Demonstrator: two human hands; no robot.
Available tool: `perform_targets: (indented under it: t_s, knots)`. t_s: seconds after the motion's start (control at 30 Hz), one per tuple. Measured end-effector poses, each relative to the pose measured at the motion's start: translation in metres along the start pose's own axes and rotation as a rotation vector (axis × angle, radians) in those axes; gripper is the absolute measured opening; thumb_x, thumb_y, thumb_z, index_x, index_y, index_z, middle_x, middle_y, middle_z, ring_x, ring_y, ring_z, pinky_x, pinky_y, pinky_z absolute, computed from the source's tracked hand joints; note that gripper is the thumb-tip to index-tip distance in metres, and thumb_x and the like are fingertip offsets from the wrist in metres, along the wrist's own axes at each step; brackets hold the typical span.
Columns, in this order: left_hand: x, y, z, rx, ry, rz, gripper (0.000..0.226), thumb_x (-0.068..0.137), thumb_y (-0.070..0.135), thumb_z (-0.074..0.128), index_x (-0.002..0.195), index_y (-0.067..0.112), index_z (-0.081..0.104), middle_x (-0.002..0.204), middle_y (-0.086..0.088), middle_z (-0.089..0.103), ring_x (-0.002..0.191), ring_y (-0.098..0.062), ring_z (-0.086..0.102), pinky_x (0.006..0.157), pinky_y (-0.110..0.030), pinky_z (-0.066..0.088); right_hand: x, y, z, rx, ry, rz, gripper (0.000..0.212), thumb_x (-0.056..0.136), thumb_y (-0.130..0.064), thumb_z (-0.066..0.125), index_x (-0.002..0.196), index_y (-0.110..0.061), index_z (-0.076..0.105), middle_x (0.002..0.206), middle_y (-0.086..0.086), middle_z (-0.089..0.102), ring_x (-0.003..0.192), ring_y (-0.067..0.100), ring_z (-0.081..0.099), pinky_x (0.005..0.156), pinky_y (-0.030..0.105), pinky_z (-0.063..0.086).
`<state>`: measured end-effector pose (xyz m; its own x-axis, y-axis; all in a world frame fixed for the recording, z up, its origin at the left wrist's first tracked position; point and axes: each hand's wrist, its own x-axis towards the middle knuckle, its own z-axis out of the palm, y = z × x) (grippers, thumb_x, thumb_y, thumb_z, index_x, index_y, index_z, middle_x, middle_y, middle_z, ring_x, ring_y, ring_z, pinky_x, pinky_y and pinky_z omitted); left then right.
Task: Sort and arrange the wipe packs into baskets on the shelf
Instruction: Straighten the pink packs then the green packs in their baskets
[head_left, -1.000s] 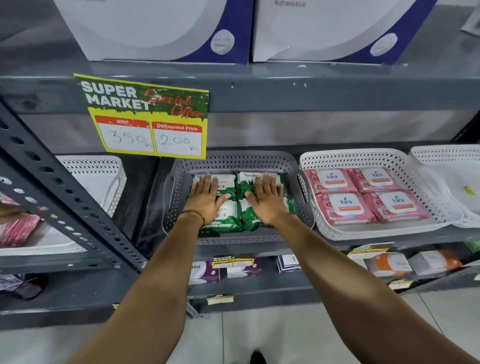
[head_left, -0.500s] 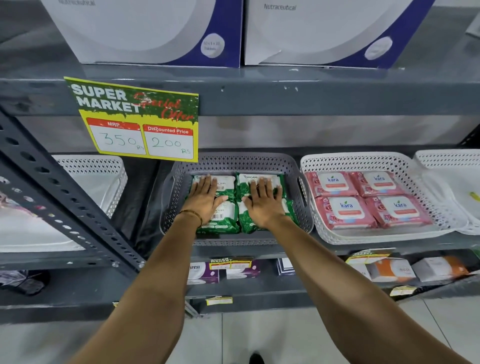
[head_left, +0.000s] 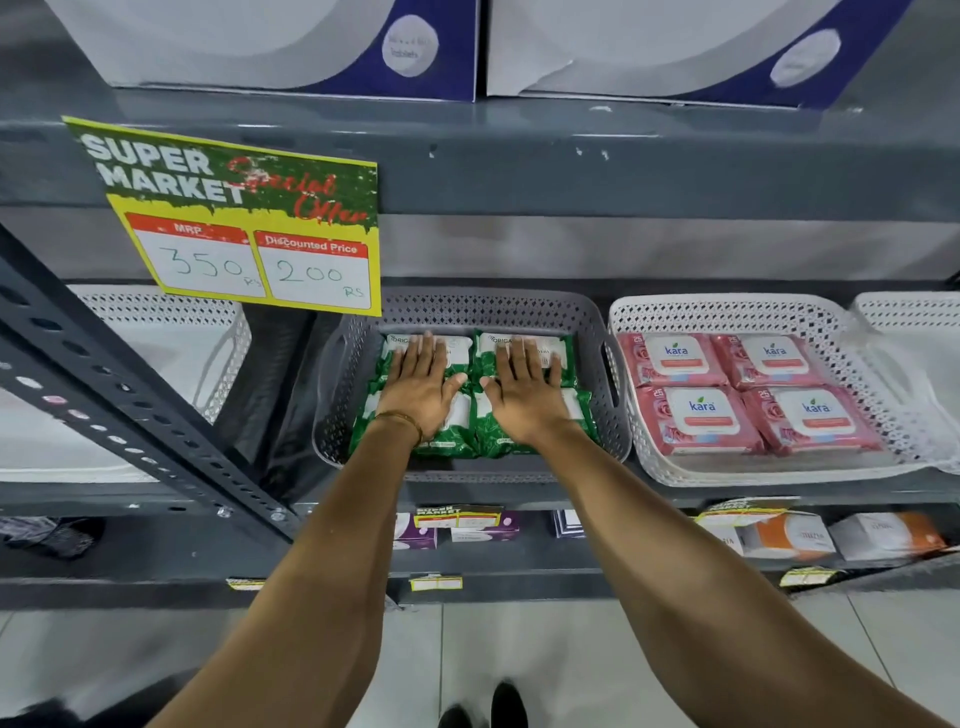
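Observation:
A grey perforated basket (head_left: 467, 309) stands on the middle shelf and holds several green wipe packs (head_left: 563, 358) in two rows. My left hand (head_left: 418, 387) lies flat, palm down, on the left packs. Flat on the right packs, fingers spread, rests my right hand (head_left: 524, 392). Neither hand grips a pack. Just to the right, a white basket (head_left: 727, 312) holds several pink wipe packs (head_left: 701, 415) laid in a neat grid.
Another white basket (head_left: 171, 322) stands at the left behind a slanted grey shelf post (head_left: 104, 405). A yellow price sign (head_left: 244, 223) hangs from the upper shelf edge. A further white basket (head_left: 914, 317) is at the far right. Small boxes (head_left: 784, 538) line the lower shelf.
Both hands have slid a little further back over the green packs and stay flat. The view has tilted slightly down.

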<state>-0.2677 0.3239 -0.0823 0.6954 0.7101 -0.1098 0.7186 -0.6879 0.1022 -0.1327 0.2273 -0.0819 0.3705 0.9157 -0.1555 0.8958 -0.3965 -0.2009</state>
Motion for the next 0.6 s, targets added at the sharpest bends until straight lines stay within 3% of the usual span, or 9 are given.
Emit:
perform_targets:
  t_s: [0.3,0.6]
  knots:
    - [-0.001,0.002,-0.009,-0.005,-0.050,-0.009,0.063,0.095,0.046,0.007,0.142,0.009,-0.014,0.154,-0.012,-0.018,0.141,-0.023,-0.017,0.114,-0.038,-0.012,-0.002,0.000,-0.009,0.014,-0.035,-0.003,0.063,0.098,-0.047,0.008,0.150,-0.014,-0.009,0.160,0.012,-0.014,0.147,0.026,-0.016,0.118,0.053,-0.013]
    - [-0.065,0.032,-0.058,0.012,0.289,0.003,0.061,0.097,0.039,0.011,0.144,0.002,-0.002,0.155,-0.017,-0.003,0.143,-0.027,-0.006,0.113,-0.036,-0.011,-0.079,-0.016,-0.049,0.020,0.380,-0.042,0.059,0.101,-0.037,0.015,0.149,-0.003,0.008,0.160,0.016,0.006,0.149,0.027,-0.001,0.121,0.049,-0.002]
